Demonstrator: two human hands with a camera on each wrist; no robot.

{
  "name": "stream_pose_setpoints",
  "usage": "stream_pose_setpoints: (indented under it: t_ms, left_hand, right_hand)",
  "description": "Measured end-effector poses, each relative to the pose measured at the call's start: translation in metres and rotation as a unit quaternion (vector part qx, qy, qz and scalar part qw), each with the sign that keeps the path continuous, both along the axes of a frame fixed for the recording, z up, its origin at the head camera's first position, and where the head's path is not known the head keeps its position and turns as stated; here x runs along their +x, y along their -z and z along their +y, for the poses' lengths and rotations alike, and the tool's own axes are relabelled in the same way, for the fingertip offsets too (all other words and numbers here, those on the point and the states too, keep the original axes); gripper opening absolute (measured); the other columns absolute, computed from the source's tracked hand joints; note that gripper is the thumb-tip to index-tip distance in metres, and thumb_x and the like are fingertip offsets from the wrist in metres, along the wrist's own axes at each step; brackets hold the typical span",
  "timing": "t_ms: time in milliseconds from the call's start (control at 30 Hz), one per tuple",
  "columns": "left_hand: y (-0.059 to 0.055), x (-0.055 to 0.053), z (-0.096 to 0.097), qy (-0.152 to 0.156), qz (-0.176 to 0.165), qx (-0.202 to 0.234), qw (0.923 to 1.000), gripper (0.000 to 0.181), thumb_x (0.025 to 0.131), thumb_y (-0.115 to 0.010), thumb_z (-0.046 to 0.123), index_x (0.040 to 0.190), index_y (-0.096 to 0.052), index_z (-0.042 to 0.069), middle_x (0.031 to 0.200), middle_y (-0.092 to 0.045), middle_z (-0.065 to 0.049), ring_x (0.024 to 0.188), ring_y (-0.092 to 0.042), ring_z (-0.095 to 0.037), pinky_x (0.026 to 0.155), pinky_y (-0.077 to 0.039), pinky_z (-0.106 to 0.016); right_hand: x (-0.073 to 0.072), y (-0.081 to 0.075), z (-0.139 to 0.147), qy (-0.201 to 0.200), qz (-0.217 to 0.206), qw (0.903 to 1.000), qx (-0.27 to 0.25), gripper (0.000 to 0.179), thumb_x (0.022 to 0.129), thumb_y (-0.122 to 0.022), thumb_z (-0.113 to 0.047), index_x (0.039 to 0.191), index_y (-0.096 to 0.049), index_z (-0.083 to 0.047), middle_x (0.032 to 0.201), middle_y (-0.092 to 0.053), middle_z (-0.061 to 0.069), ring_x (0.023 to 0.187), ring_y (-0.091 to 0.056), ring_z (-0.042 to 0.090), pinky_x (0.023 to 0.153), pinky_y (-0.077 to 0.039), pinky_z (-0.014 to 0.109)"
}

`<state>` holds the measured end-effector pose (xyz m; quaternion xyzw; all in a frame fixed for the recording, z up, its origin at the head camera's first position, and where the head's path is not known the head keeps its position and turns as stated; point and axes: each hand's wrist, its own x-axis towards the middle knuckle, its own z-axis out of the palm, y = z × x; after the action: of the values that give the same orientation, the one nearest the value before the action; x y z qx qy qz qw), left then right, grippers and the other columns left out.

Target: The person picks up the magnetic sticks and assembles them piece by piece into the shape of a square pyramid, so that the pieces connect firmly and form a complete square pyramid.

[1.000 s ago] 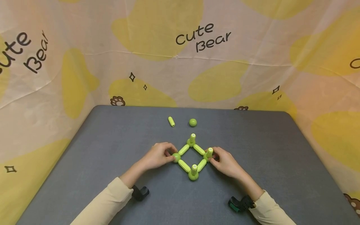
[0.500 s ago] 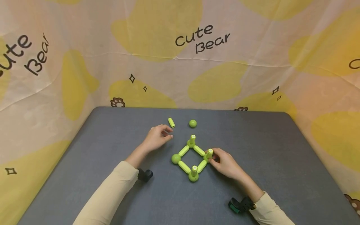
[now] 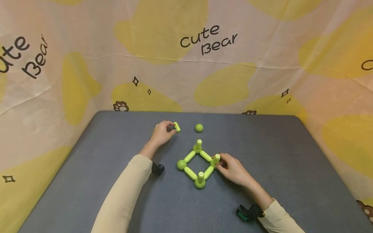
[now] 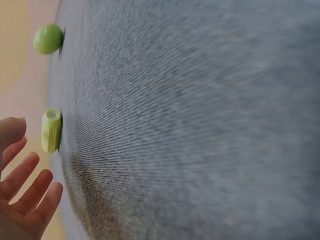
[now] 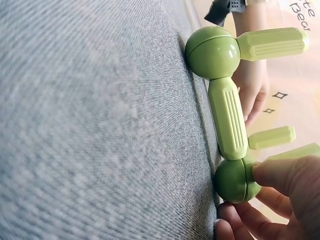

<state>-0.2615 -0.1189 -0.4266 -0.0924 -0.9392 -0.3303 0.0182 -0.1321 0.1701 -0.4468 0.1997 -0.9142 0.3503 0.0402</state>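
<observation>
Green toy rods and balls form a diamond frame lying on the table. Rods stand upright from three of its balls; the left corner ball has none. With thumb and fingers my right hand grips the right corner ball. My left hand is at a loose green rod lying behind the frame. In the left wrist view its fingers are spread, and a small gap shows between thumb and rod. A loose green ball lies to the right of that rod.
The dark grey table has a rounded far edge. Behind it and at both sides hangs a printed cloth. A black wrist device shows under each sleeve.
My left hand has let go of the left corner ball and moved away to the loose rod. The right hand keeps its grip, and the frame has stayed in place.
</observation>
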Motion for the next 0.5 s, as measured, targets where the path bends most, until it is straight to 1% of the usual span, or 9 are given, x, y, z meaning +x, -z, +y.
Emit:
stream_pose_setpoints:
  t_ms: [67,133,233,367,433,500]
  left_hand:
    - [0.001,-0.004,-0.001,-0.004,0.0,-0.006,1.0,0.034,0.086,-0.064,0.023,0.117,-0.061,0.011,0.122,-0.056,-0.011,0.111,-0.054,-0.029,0.089,-0.044,-0.046]
    - [0.002,-0.007,-0.001,0.002,-0.001,-0.014,0.9999,0.035,0.086,-0.063,0.022,0.12,-0.06,0.012,0.126,-0.053,-0.01,0.116,-0.05,-0.03,0.093,-0.041,-0.047]
    - [0.001,-0.011,0.0,0.031,-0.001,-0.027,0.9991,0.037,0.087,-0.061,0.02,0.123,-0.058,0.011,0.134,-0.048,-0.011,0.125,-0.042,-0.033,0.099,-0.036,-0.05]
    - [0.003,-0.016,0.003,0.072,-0.008,-0.046,0.9963,0.04,0.088,-0.059,0.02,0.127,-0.055,0.01,0.141,-0.042,-0.009,0.129,-0.035,-0.034,0.102,-0.032,-0.05]
    - [0.004,-0.018,0.003,0.081,-0.013,-0.055,0.9951,0.04,0.089,-0.059,0.021,0.128,-0.055,0.011,0.142,-0.041,-0.008,0.131,-0.034,-0.034,0.104,-0.03,-0.05]
    - [0.006,-0.02,0.004,0.083,-0.018,-0.061,0.9945,0.038,0.089,-0.059,0.021,0.126,-0.057,0.012,0.141,-0.042,-0.007,0.131,-0.034,-0.033,0.104,-0.029,-0.05]
  right_hand:
    - [0.0,0.001,0.0,-0.001,0.002,1.0,0.0,0.024,0.083,-0.066,-0.011,0.107,-0.064,-0.012,0.091,-0.059,-0.001,0.079,-0.056,0.011,0.067,-0.047,0.024]
    - [-0.001,0.003,0.0,-0.002,0.003,1.0,0.001,0.024,0.083,-0.066,-0.011,0.107,-0.064,-0.012,0.091,-0.059,-0.002,0.079,-0.056,0.011,0.067,-0.047,0.024]
    - [-0.001,0.003,0.0,0.0,0.001,1.0,0.002,0.025,0.083,-0.066,-0.011,0.108,-0.064,-0.012,0.09,-0.059,-0.002,0.079,-0.055,0.011,0.067,-0.047,0.024]
    - [-0.001,0.001,0.001,0.001,-0.001,1.0,0.002,0.026,0.083,-0.066,-0.011,0.109,-0.064,-0.012,0.09,-0.059,-0.002,0.079,-0.056,0.011,0.067,-0.047,0.024]
    - [-0.001,0.002,0.001,0.0,0.001,1.0,0.002,0.026,0.083,-0.066,-0.011,0.109,-0.064,-0.012,0.091,-0.059,-0.001,0.079,-0.056,0.011,0.067,-0.047,0.024]
    - [-0.001,0.002,0.001,-0.002,0.002,1.0,0.002,0.026,0.083,-0.066,-0.011,0.109,-0.064,-0.012,0.091,-0.06,-0.001,0.079,-0.056,0.011,0.067,-0.047,0.024]
